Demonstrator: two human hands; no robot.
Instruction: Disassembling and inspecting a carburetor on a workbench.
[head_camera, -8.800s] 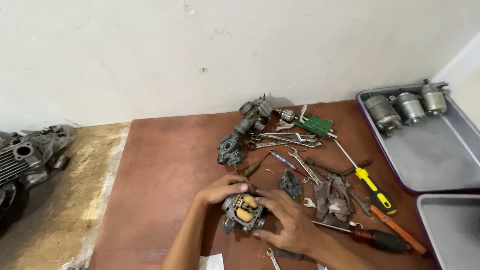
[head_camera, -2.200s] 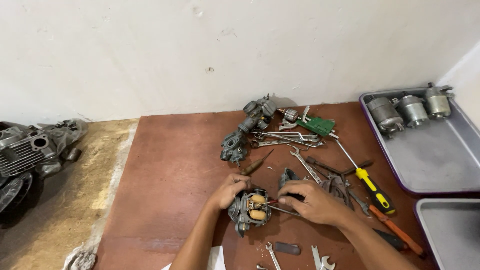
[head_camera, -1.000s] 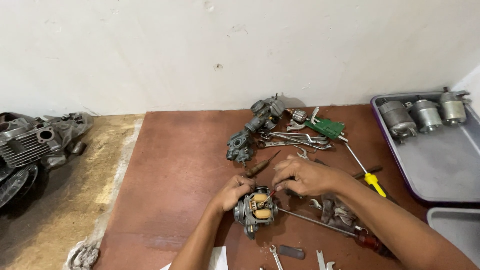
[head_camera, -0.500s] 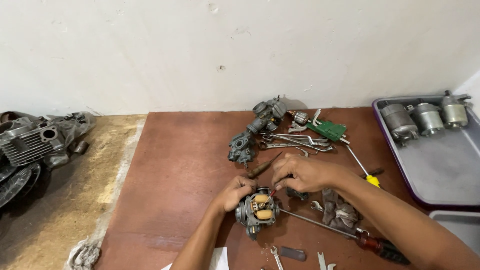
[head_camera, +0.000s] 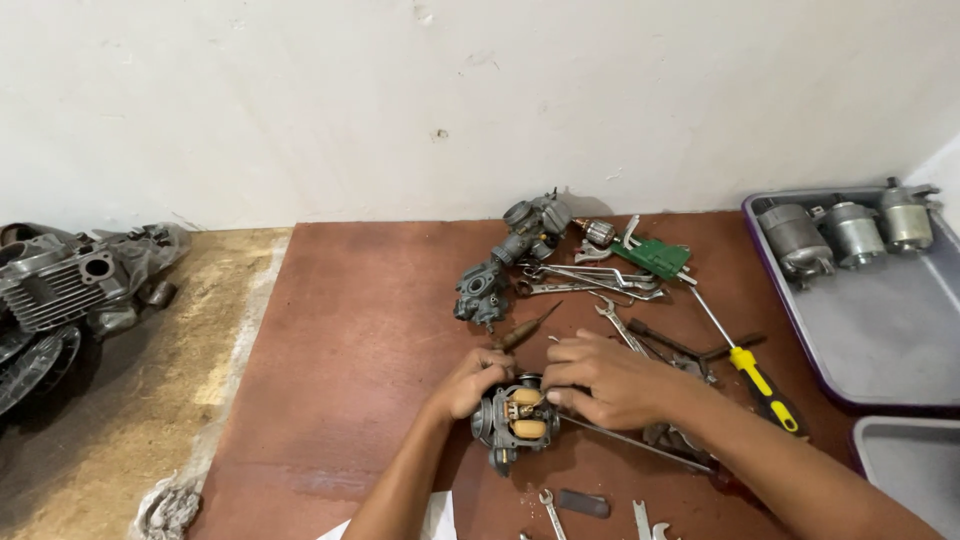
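Reddish-brown wooden board (head_camera: 360, 330) strewn with tools, by a white wall.
Left hand (head_camera: 468, 383) grips the grey metal carburettor with tan floats (head_camera: 515, 425); right hand (head_camera: 610, 378) pinches its top.

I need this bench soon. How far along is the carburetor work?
Done: the carburetor lies open, its tan floats showing. In hand: left hand steadies it while right hand works at its top. Left: wrenches and a second carburetor lie scattered.

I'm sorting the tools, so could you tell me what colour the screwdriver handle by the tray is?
Yellow with black, seen in the head view: screwdriver.
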